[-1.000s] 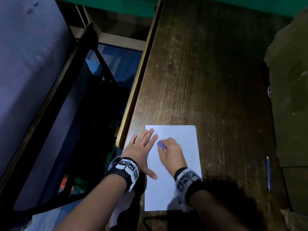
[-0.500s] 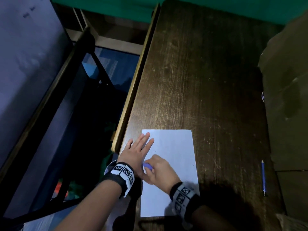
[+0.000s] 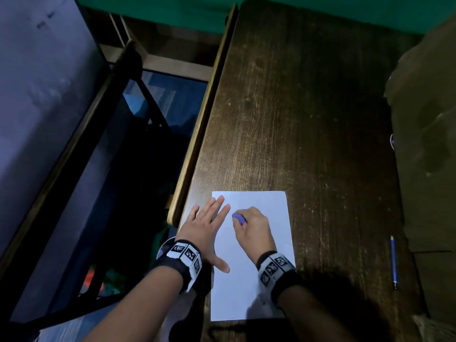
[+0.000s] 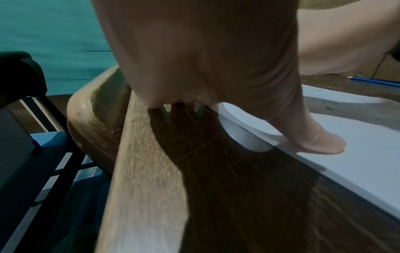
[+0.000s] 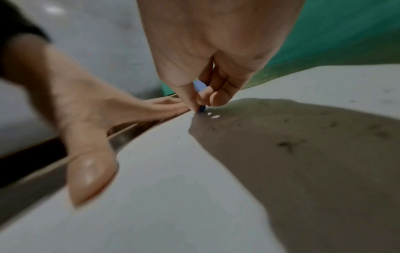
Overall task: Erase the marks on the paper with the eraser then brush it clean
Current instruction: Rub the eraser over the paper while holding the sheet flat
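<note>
A white sheet of paper (image 3: 261, 287) lies near the front left of a dark wooden desk (image 3: 308, 119). My left hand (image 3: 209, 223) lies flat with straight fingers across the sheet's left edge, thumb (image 4: 320, 143) pressed on the paper (image 4: 357, 154). My right hand (image 3: 251, 230) pinches a small blue-purple eraser (image 3: 238, 218) and holds its tip against the paper's upper middle. In the right wrist view the eraser (image 5: 200, 95) touches the paper (image 5: 173, 188), with dark crumbs (image 5: 288, 145) scattered to the right.
A blue pen (image 3: 394, 260) lies on the desk to the right of the paper. A dark olive cloth-like mass (image 3: 429, 144) covers the desk's right side. The desk's raised left edge (image 3: 197, 134) drops off to a dark chair frame (image 3: 86, 149).
My right hand has slid the eraser back up the sheet, away from my left thumb, after rubbing down toward it half a second ago. The left hand stays flat on the paper.
</note>
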Motion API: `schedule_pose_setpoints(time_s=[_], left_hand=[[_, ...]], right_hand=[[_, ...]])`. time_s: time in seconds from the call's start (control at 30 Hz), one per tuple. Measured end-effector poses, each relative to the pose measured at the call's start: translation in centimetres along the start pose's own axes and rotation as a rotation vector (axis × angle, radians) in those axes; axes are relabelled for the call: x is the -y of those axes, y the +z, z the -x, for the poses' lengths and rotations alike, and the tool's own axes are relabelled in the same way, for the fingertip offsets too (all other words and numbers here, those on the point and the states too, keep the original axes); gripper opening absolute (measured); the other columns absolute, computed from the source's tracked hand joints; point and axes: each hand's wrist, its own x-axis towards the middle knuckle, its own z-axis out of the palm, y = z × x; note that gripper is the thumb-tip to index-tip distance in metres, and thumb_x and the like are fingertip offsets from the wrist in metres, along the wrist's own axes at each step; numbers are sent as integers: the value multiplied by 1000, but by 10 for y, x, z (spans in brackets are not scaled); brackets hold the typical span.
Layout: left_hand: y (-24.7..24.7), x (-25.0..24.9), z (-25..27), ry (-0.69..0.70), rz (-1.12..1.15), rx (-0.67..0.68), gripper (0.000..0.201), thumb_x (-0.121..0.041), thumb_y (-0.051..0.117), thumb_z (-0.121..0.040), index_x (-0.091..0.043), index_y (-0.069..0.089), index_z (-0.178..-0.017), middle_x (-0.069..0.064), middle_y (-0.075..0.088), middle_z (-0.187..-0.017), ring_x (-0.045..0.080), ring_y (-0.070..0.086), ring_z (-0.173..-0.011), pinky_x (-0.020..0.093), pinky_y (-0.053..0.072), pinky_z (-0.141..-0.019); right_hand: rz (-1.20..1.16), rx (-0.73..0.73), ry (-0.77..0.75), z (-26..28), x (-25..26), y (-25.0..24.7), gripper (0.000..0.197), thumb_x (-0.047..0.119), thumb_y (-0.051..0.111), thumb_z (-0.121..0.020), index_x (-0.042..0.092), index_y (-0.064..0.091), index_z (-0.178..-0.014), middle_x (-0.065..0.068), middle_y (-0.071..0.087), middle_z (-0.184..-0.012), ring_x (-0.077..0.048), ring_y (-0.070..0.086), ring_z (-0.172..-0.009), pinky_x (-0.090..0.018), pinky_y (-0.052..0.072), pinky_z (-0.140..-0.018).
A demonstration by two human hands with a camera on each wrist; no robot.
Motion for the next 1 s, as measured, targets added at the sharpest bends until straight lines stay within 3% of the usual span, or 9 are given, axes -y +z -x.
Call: schedule_pose_setpoints(time_s=[0.07,0.2,0.37,0.43,0.53,0.63,0.73,0.9,1.0], left_hand=[[2,-1,0,-7,2,-13,153,-89,69,-55,-25,-26,-157,-3,-42,-158,17,-35,-148,48,-14,-123],[2,0,-2,-16,-13,-28,145,-80,69,-64,-23,-28,-155,-2,-47,-153,19,-33,-149,47,-13,-123],[3,-1,-1,-12,-6,0,159,-92,68,-48,-25,-25,-157,-2,-41,-160,18,-36,-148,50,-13,-123],[4,-1,-2,-12,3,-4,158,-91,69,-49,-24,-25,-157,-2,-41,-160,18,-35,-148,51,-11,-124],[3,-1,-2,-17,8,-7,156,-87,71,-53,-24,-25,-157,-1,-41,-159,18,-36,-148,51,-8,-124],[0,-1,0,-22,10,11,158,-90,71,-50,-25,-24,-158,-3,-43,-158,17,-38,-147,50,-13,-123],[-2,-2,2,-21,1,10,158,-91,69,-50,-25,-26,-157,-3,-43,-158,17,-38,-146,50,-13,-123],[0,-2,0,-27,-16,4,155,-89,68,-54,-24,-29,-156,-2,-44,-158,18,-37,-147,51,-9,-124],[-1,-2,-1,-23,-10,19,158,-92,68,-51,-25,-29,-156,-3,-44,-158,18,-38,-146,50,-12,-124]], right_hand=[[-26,25,-10,20,7,14,12,24,57,-92,21,68,-97,3,56,-89,-14,59,-77,-31,52,-74],[-47,358,-138,41,19,8,17,29,52,-93,21,67,-90,5,51,-83,-12,54,-75,-29,46,-74],[-7,-20,44,-9,-4,-4,10,22,61,-93,20,70,-97,2,61,-91,-16,61,-79,-29,51,-77],[-30,82,-46,19,4,5,9,23,58,-93,28,62,-87,5,54,-84,-14,57,-73,-30,50,-72],[-26,393,-217,45,8,-2,17,22,52,-92,27,52,-75,8,43,-77,-10,48,-69,-30,46,-70],[-2,229,-136,13,0,-12,10,21,59,-94,20,69,-90,6,54,-82,-6,52,-74,-22,45,-74],[-2,3,-20,1,-6,-5,10,21,61,-93,20,70,-97,5,58,-88,-9,58,-76,-23,49,-76],[-3,337,-154,45,9,8,19,30,49,-93,21,65,-88,6,50,-86,-14,56,-74,-37,52,-74],[28,195,-99,12,-2,-8,14,24,57,-94,20,70,-97,3,57,-89,-13,59,-78,-28,51,-77]])
